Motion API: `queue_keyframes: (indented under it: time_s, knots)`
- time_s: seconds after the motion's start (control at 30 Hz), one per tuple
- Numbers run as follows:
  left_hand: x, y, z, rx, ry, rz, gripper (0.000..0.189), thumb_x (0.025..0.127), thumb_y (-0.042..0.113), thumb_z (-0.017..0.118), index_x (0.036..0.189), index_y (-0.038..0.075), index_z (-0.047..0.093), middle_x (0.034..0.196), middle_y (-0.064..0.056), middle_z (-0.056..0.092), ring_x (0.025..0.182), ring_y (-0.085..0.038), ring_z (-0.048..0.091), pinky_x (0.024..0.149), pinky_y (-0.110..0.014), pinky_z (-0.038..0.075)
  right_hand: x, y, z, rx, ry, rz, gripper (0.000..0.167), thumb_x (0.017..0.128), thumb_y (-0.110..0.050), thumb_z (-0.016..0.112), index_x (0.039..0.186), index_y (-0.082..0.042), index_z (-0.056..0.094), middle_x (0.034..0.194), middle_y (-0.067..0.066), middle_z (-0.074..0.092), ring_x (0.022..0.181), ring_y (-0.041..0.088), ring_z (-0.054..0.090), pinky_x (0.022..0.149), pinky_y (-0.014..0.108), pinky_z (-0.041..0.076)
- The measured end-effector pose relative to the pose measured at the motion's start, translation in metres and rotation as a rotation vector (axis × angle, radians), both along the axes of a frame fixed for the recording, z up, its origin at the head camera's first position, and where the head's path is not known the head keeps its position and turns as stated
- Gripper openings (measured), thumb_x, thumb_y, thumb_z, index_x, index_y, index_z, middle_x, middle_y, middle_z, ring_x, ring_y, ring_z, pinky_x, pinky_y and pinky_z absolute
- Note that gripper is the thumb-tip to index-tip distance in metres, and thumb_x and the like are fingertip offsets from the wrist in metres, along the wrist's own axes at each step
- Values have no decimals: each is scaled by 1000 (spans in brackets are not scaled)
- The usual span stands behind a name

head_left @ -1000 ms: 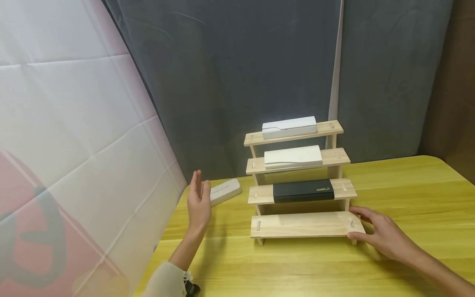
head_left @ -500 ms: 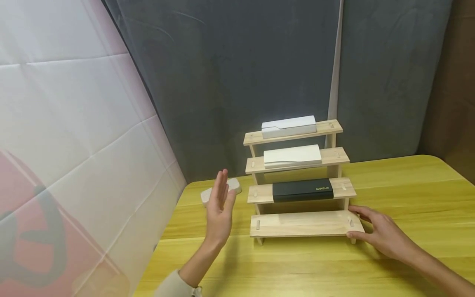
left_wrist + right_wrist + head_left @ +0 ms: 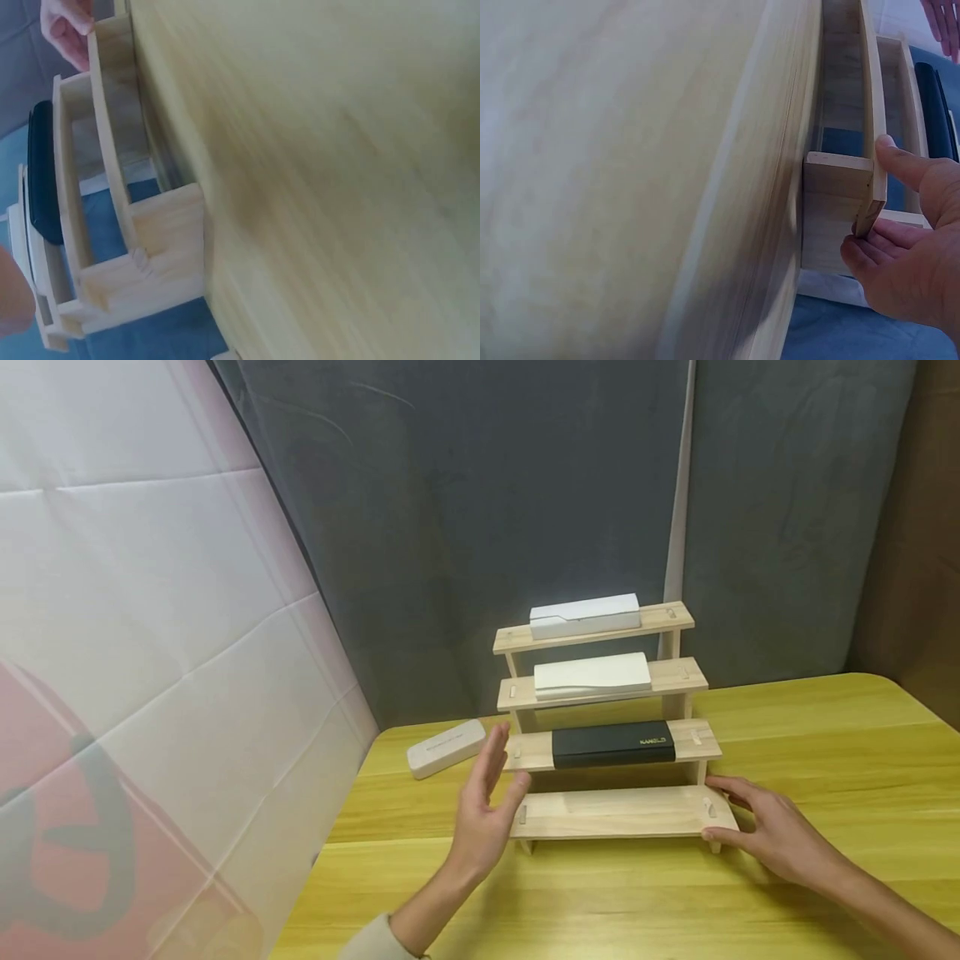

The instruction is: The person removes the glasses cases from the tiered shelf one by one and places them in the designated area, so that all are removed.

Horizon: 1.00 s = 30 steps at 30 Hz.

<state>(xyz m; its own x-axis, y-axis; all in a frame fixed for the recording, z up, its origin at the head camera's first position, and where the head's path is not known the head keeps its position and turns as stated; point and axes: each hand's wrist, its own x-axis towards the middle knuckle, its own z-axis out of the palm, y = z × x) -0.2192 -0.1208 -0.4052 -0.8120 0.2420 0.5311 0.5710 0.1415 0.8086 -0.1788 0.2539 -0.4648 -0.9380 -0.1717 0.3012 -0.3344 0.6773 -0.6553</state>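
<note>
Gripping a stepped wooden rack (image 3: 622, 814) at its front right end, the right hand (image 3: 776, 828) faces the left hand (image 3: 483, 820), held straight-fingered just beside the other end; the rack stands lengthwise between them on the tabletop (image 3: 600, 910).

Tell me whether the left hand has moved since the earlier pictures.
Yes. In the head view, the left hand has moved right, toward the wooden stand, whose left end it now overlaps.

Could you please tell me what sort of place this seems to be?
Probably a screened-off indoor workspace: a dark cloth hangs behind a yellowish table, a pale cloth hangs at the left, and a stepped shelf stands on the table.
</note>
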Motion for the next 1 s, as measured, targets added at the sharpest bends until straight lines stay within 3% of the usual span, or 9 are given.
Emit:
queue_keyframes:
  time_s: [0.1, 0.43, 0.8, 1.0]
  knots:
    - [2, 3, -4, -7, -7, -13, 71, 108, 14, 64, 169, 14, 27, 172, 1, 32, 157, -18, 31, 126, -31, 27, 0, 0, -1, 1, 0, -4, 73, 84, -22, 92, 140, 11, 59, 137, 35, 62, 118, 56, 64, 94, 67, 53]
    - [3, 10, -13, -37, -30, -38, 71, 106, 14, 68, 166, 4, 31, 169, 3, 38, 157, -21, 33, 127, -35, 26, 0, 0, -3, -1, 0, -8, 73, 84, -22, 92, 141, 10, 58, 138, 34, 62, 119, 56, 64, 94, 66, 53]
    - [-2, 17, -15, -54, -49, -59, 72, 106, 19, 69, 167, 13, 33, 168, 3, 39, 157, -20, 33, 127, -35, 27, 2, -2, -2, -14, 7, -3, 72, 86, -20, 91, 142, 11, 57, 139, 34, 61, 120, 55, 64, 96, 67, 52]
    - [-4, 20, -17, -76, -95, -65, 74, 106, 21, 70, 168, 13, 31, 170, 0, 36, 157, -16, 31, 127, -34, 25, 2, -2, -2, -12, -1, -9, 73, 86, -21, 91, 142, 10, 57, 140, 35, 60, 120, 55, 64, 94, 66, 53]
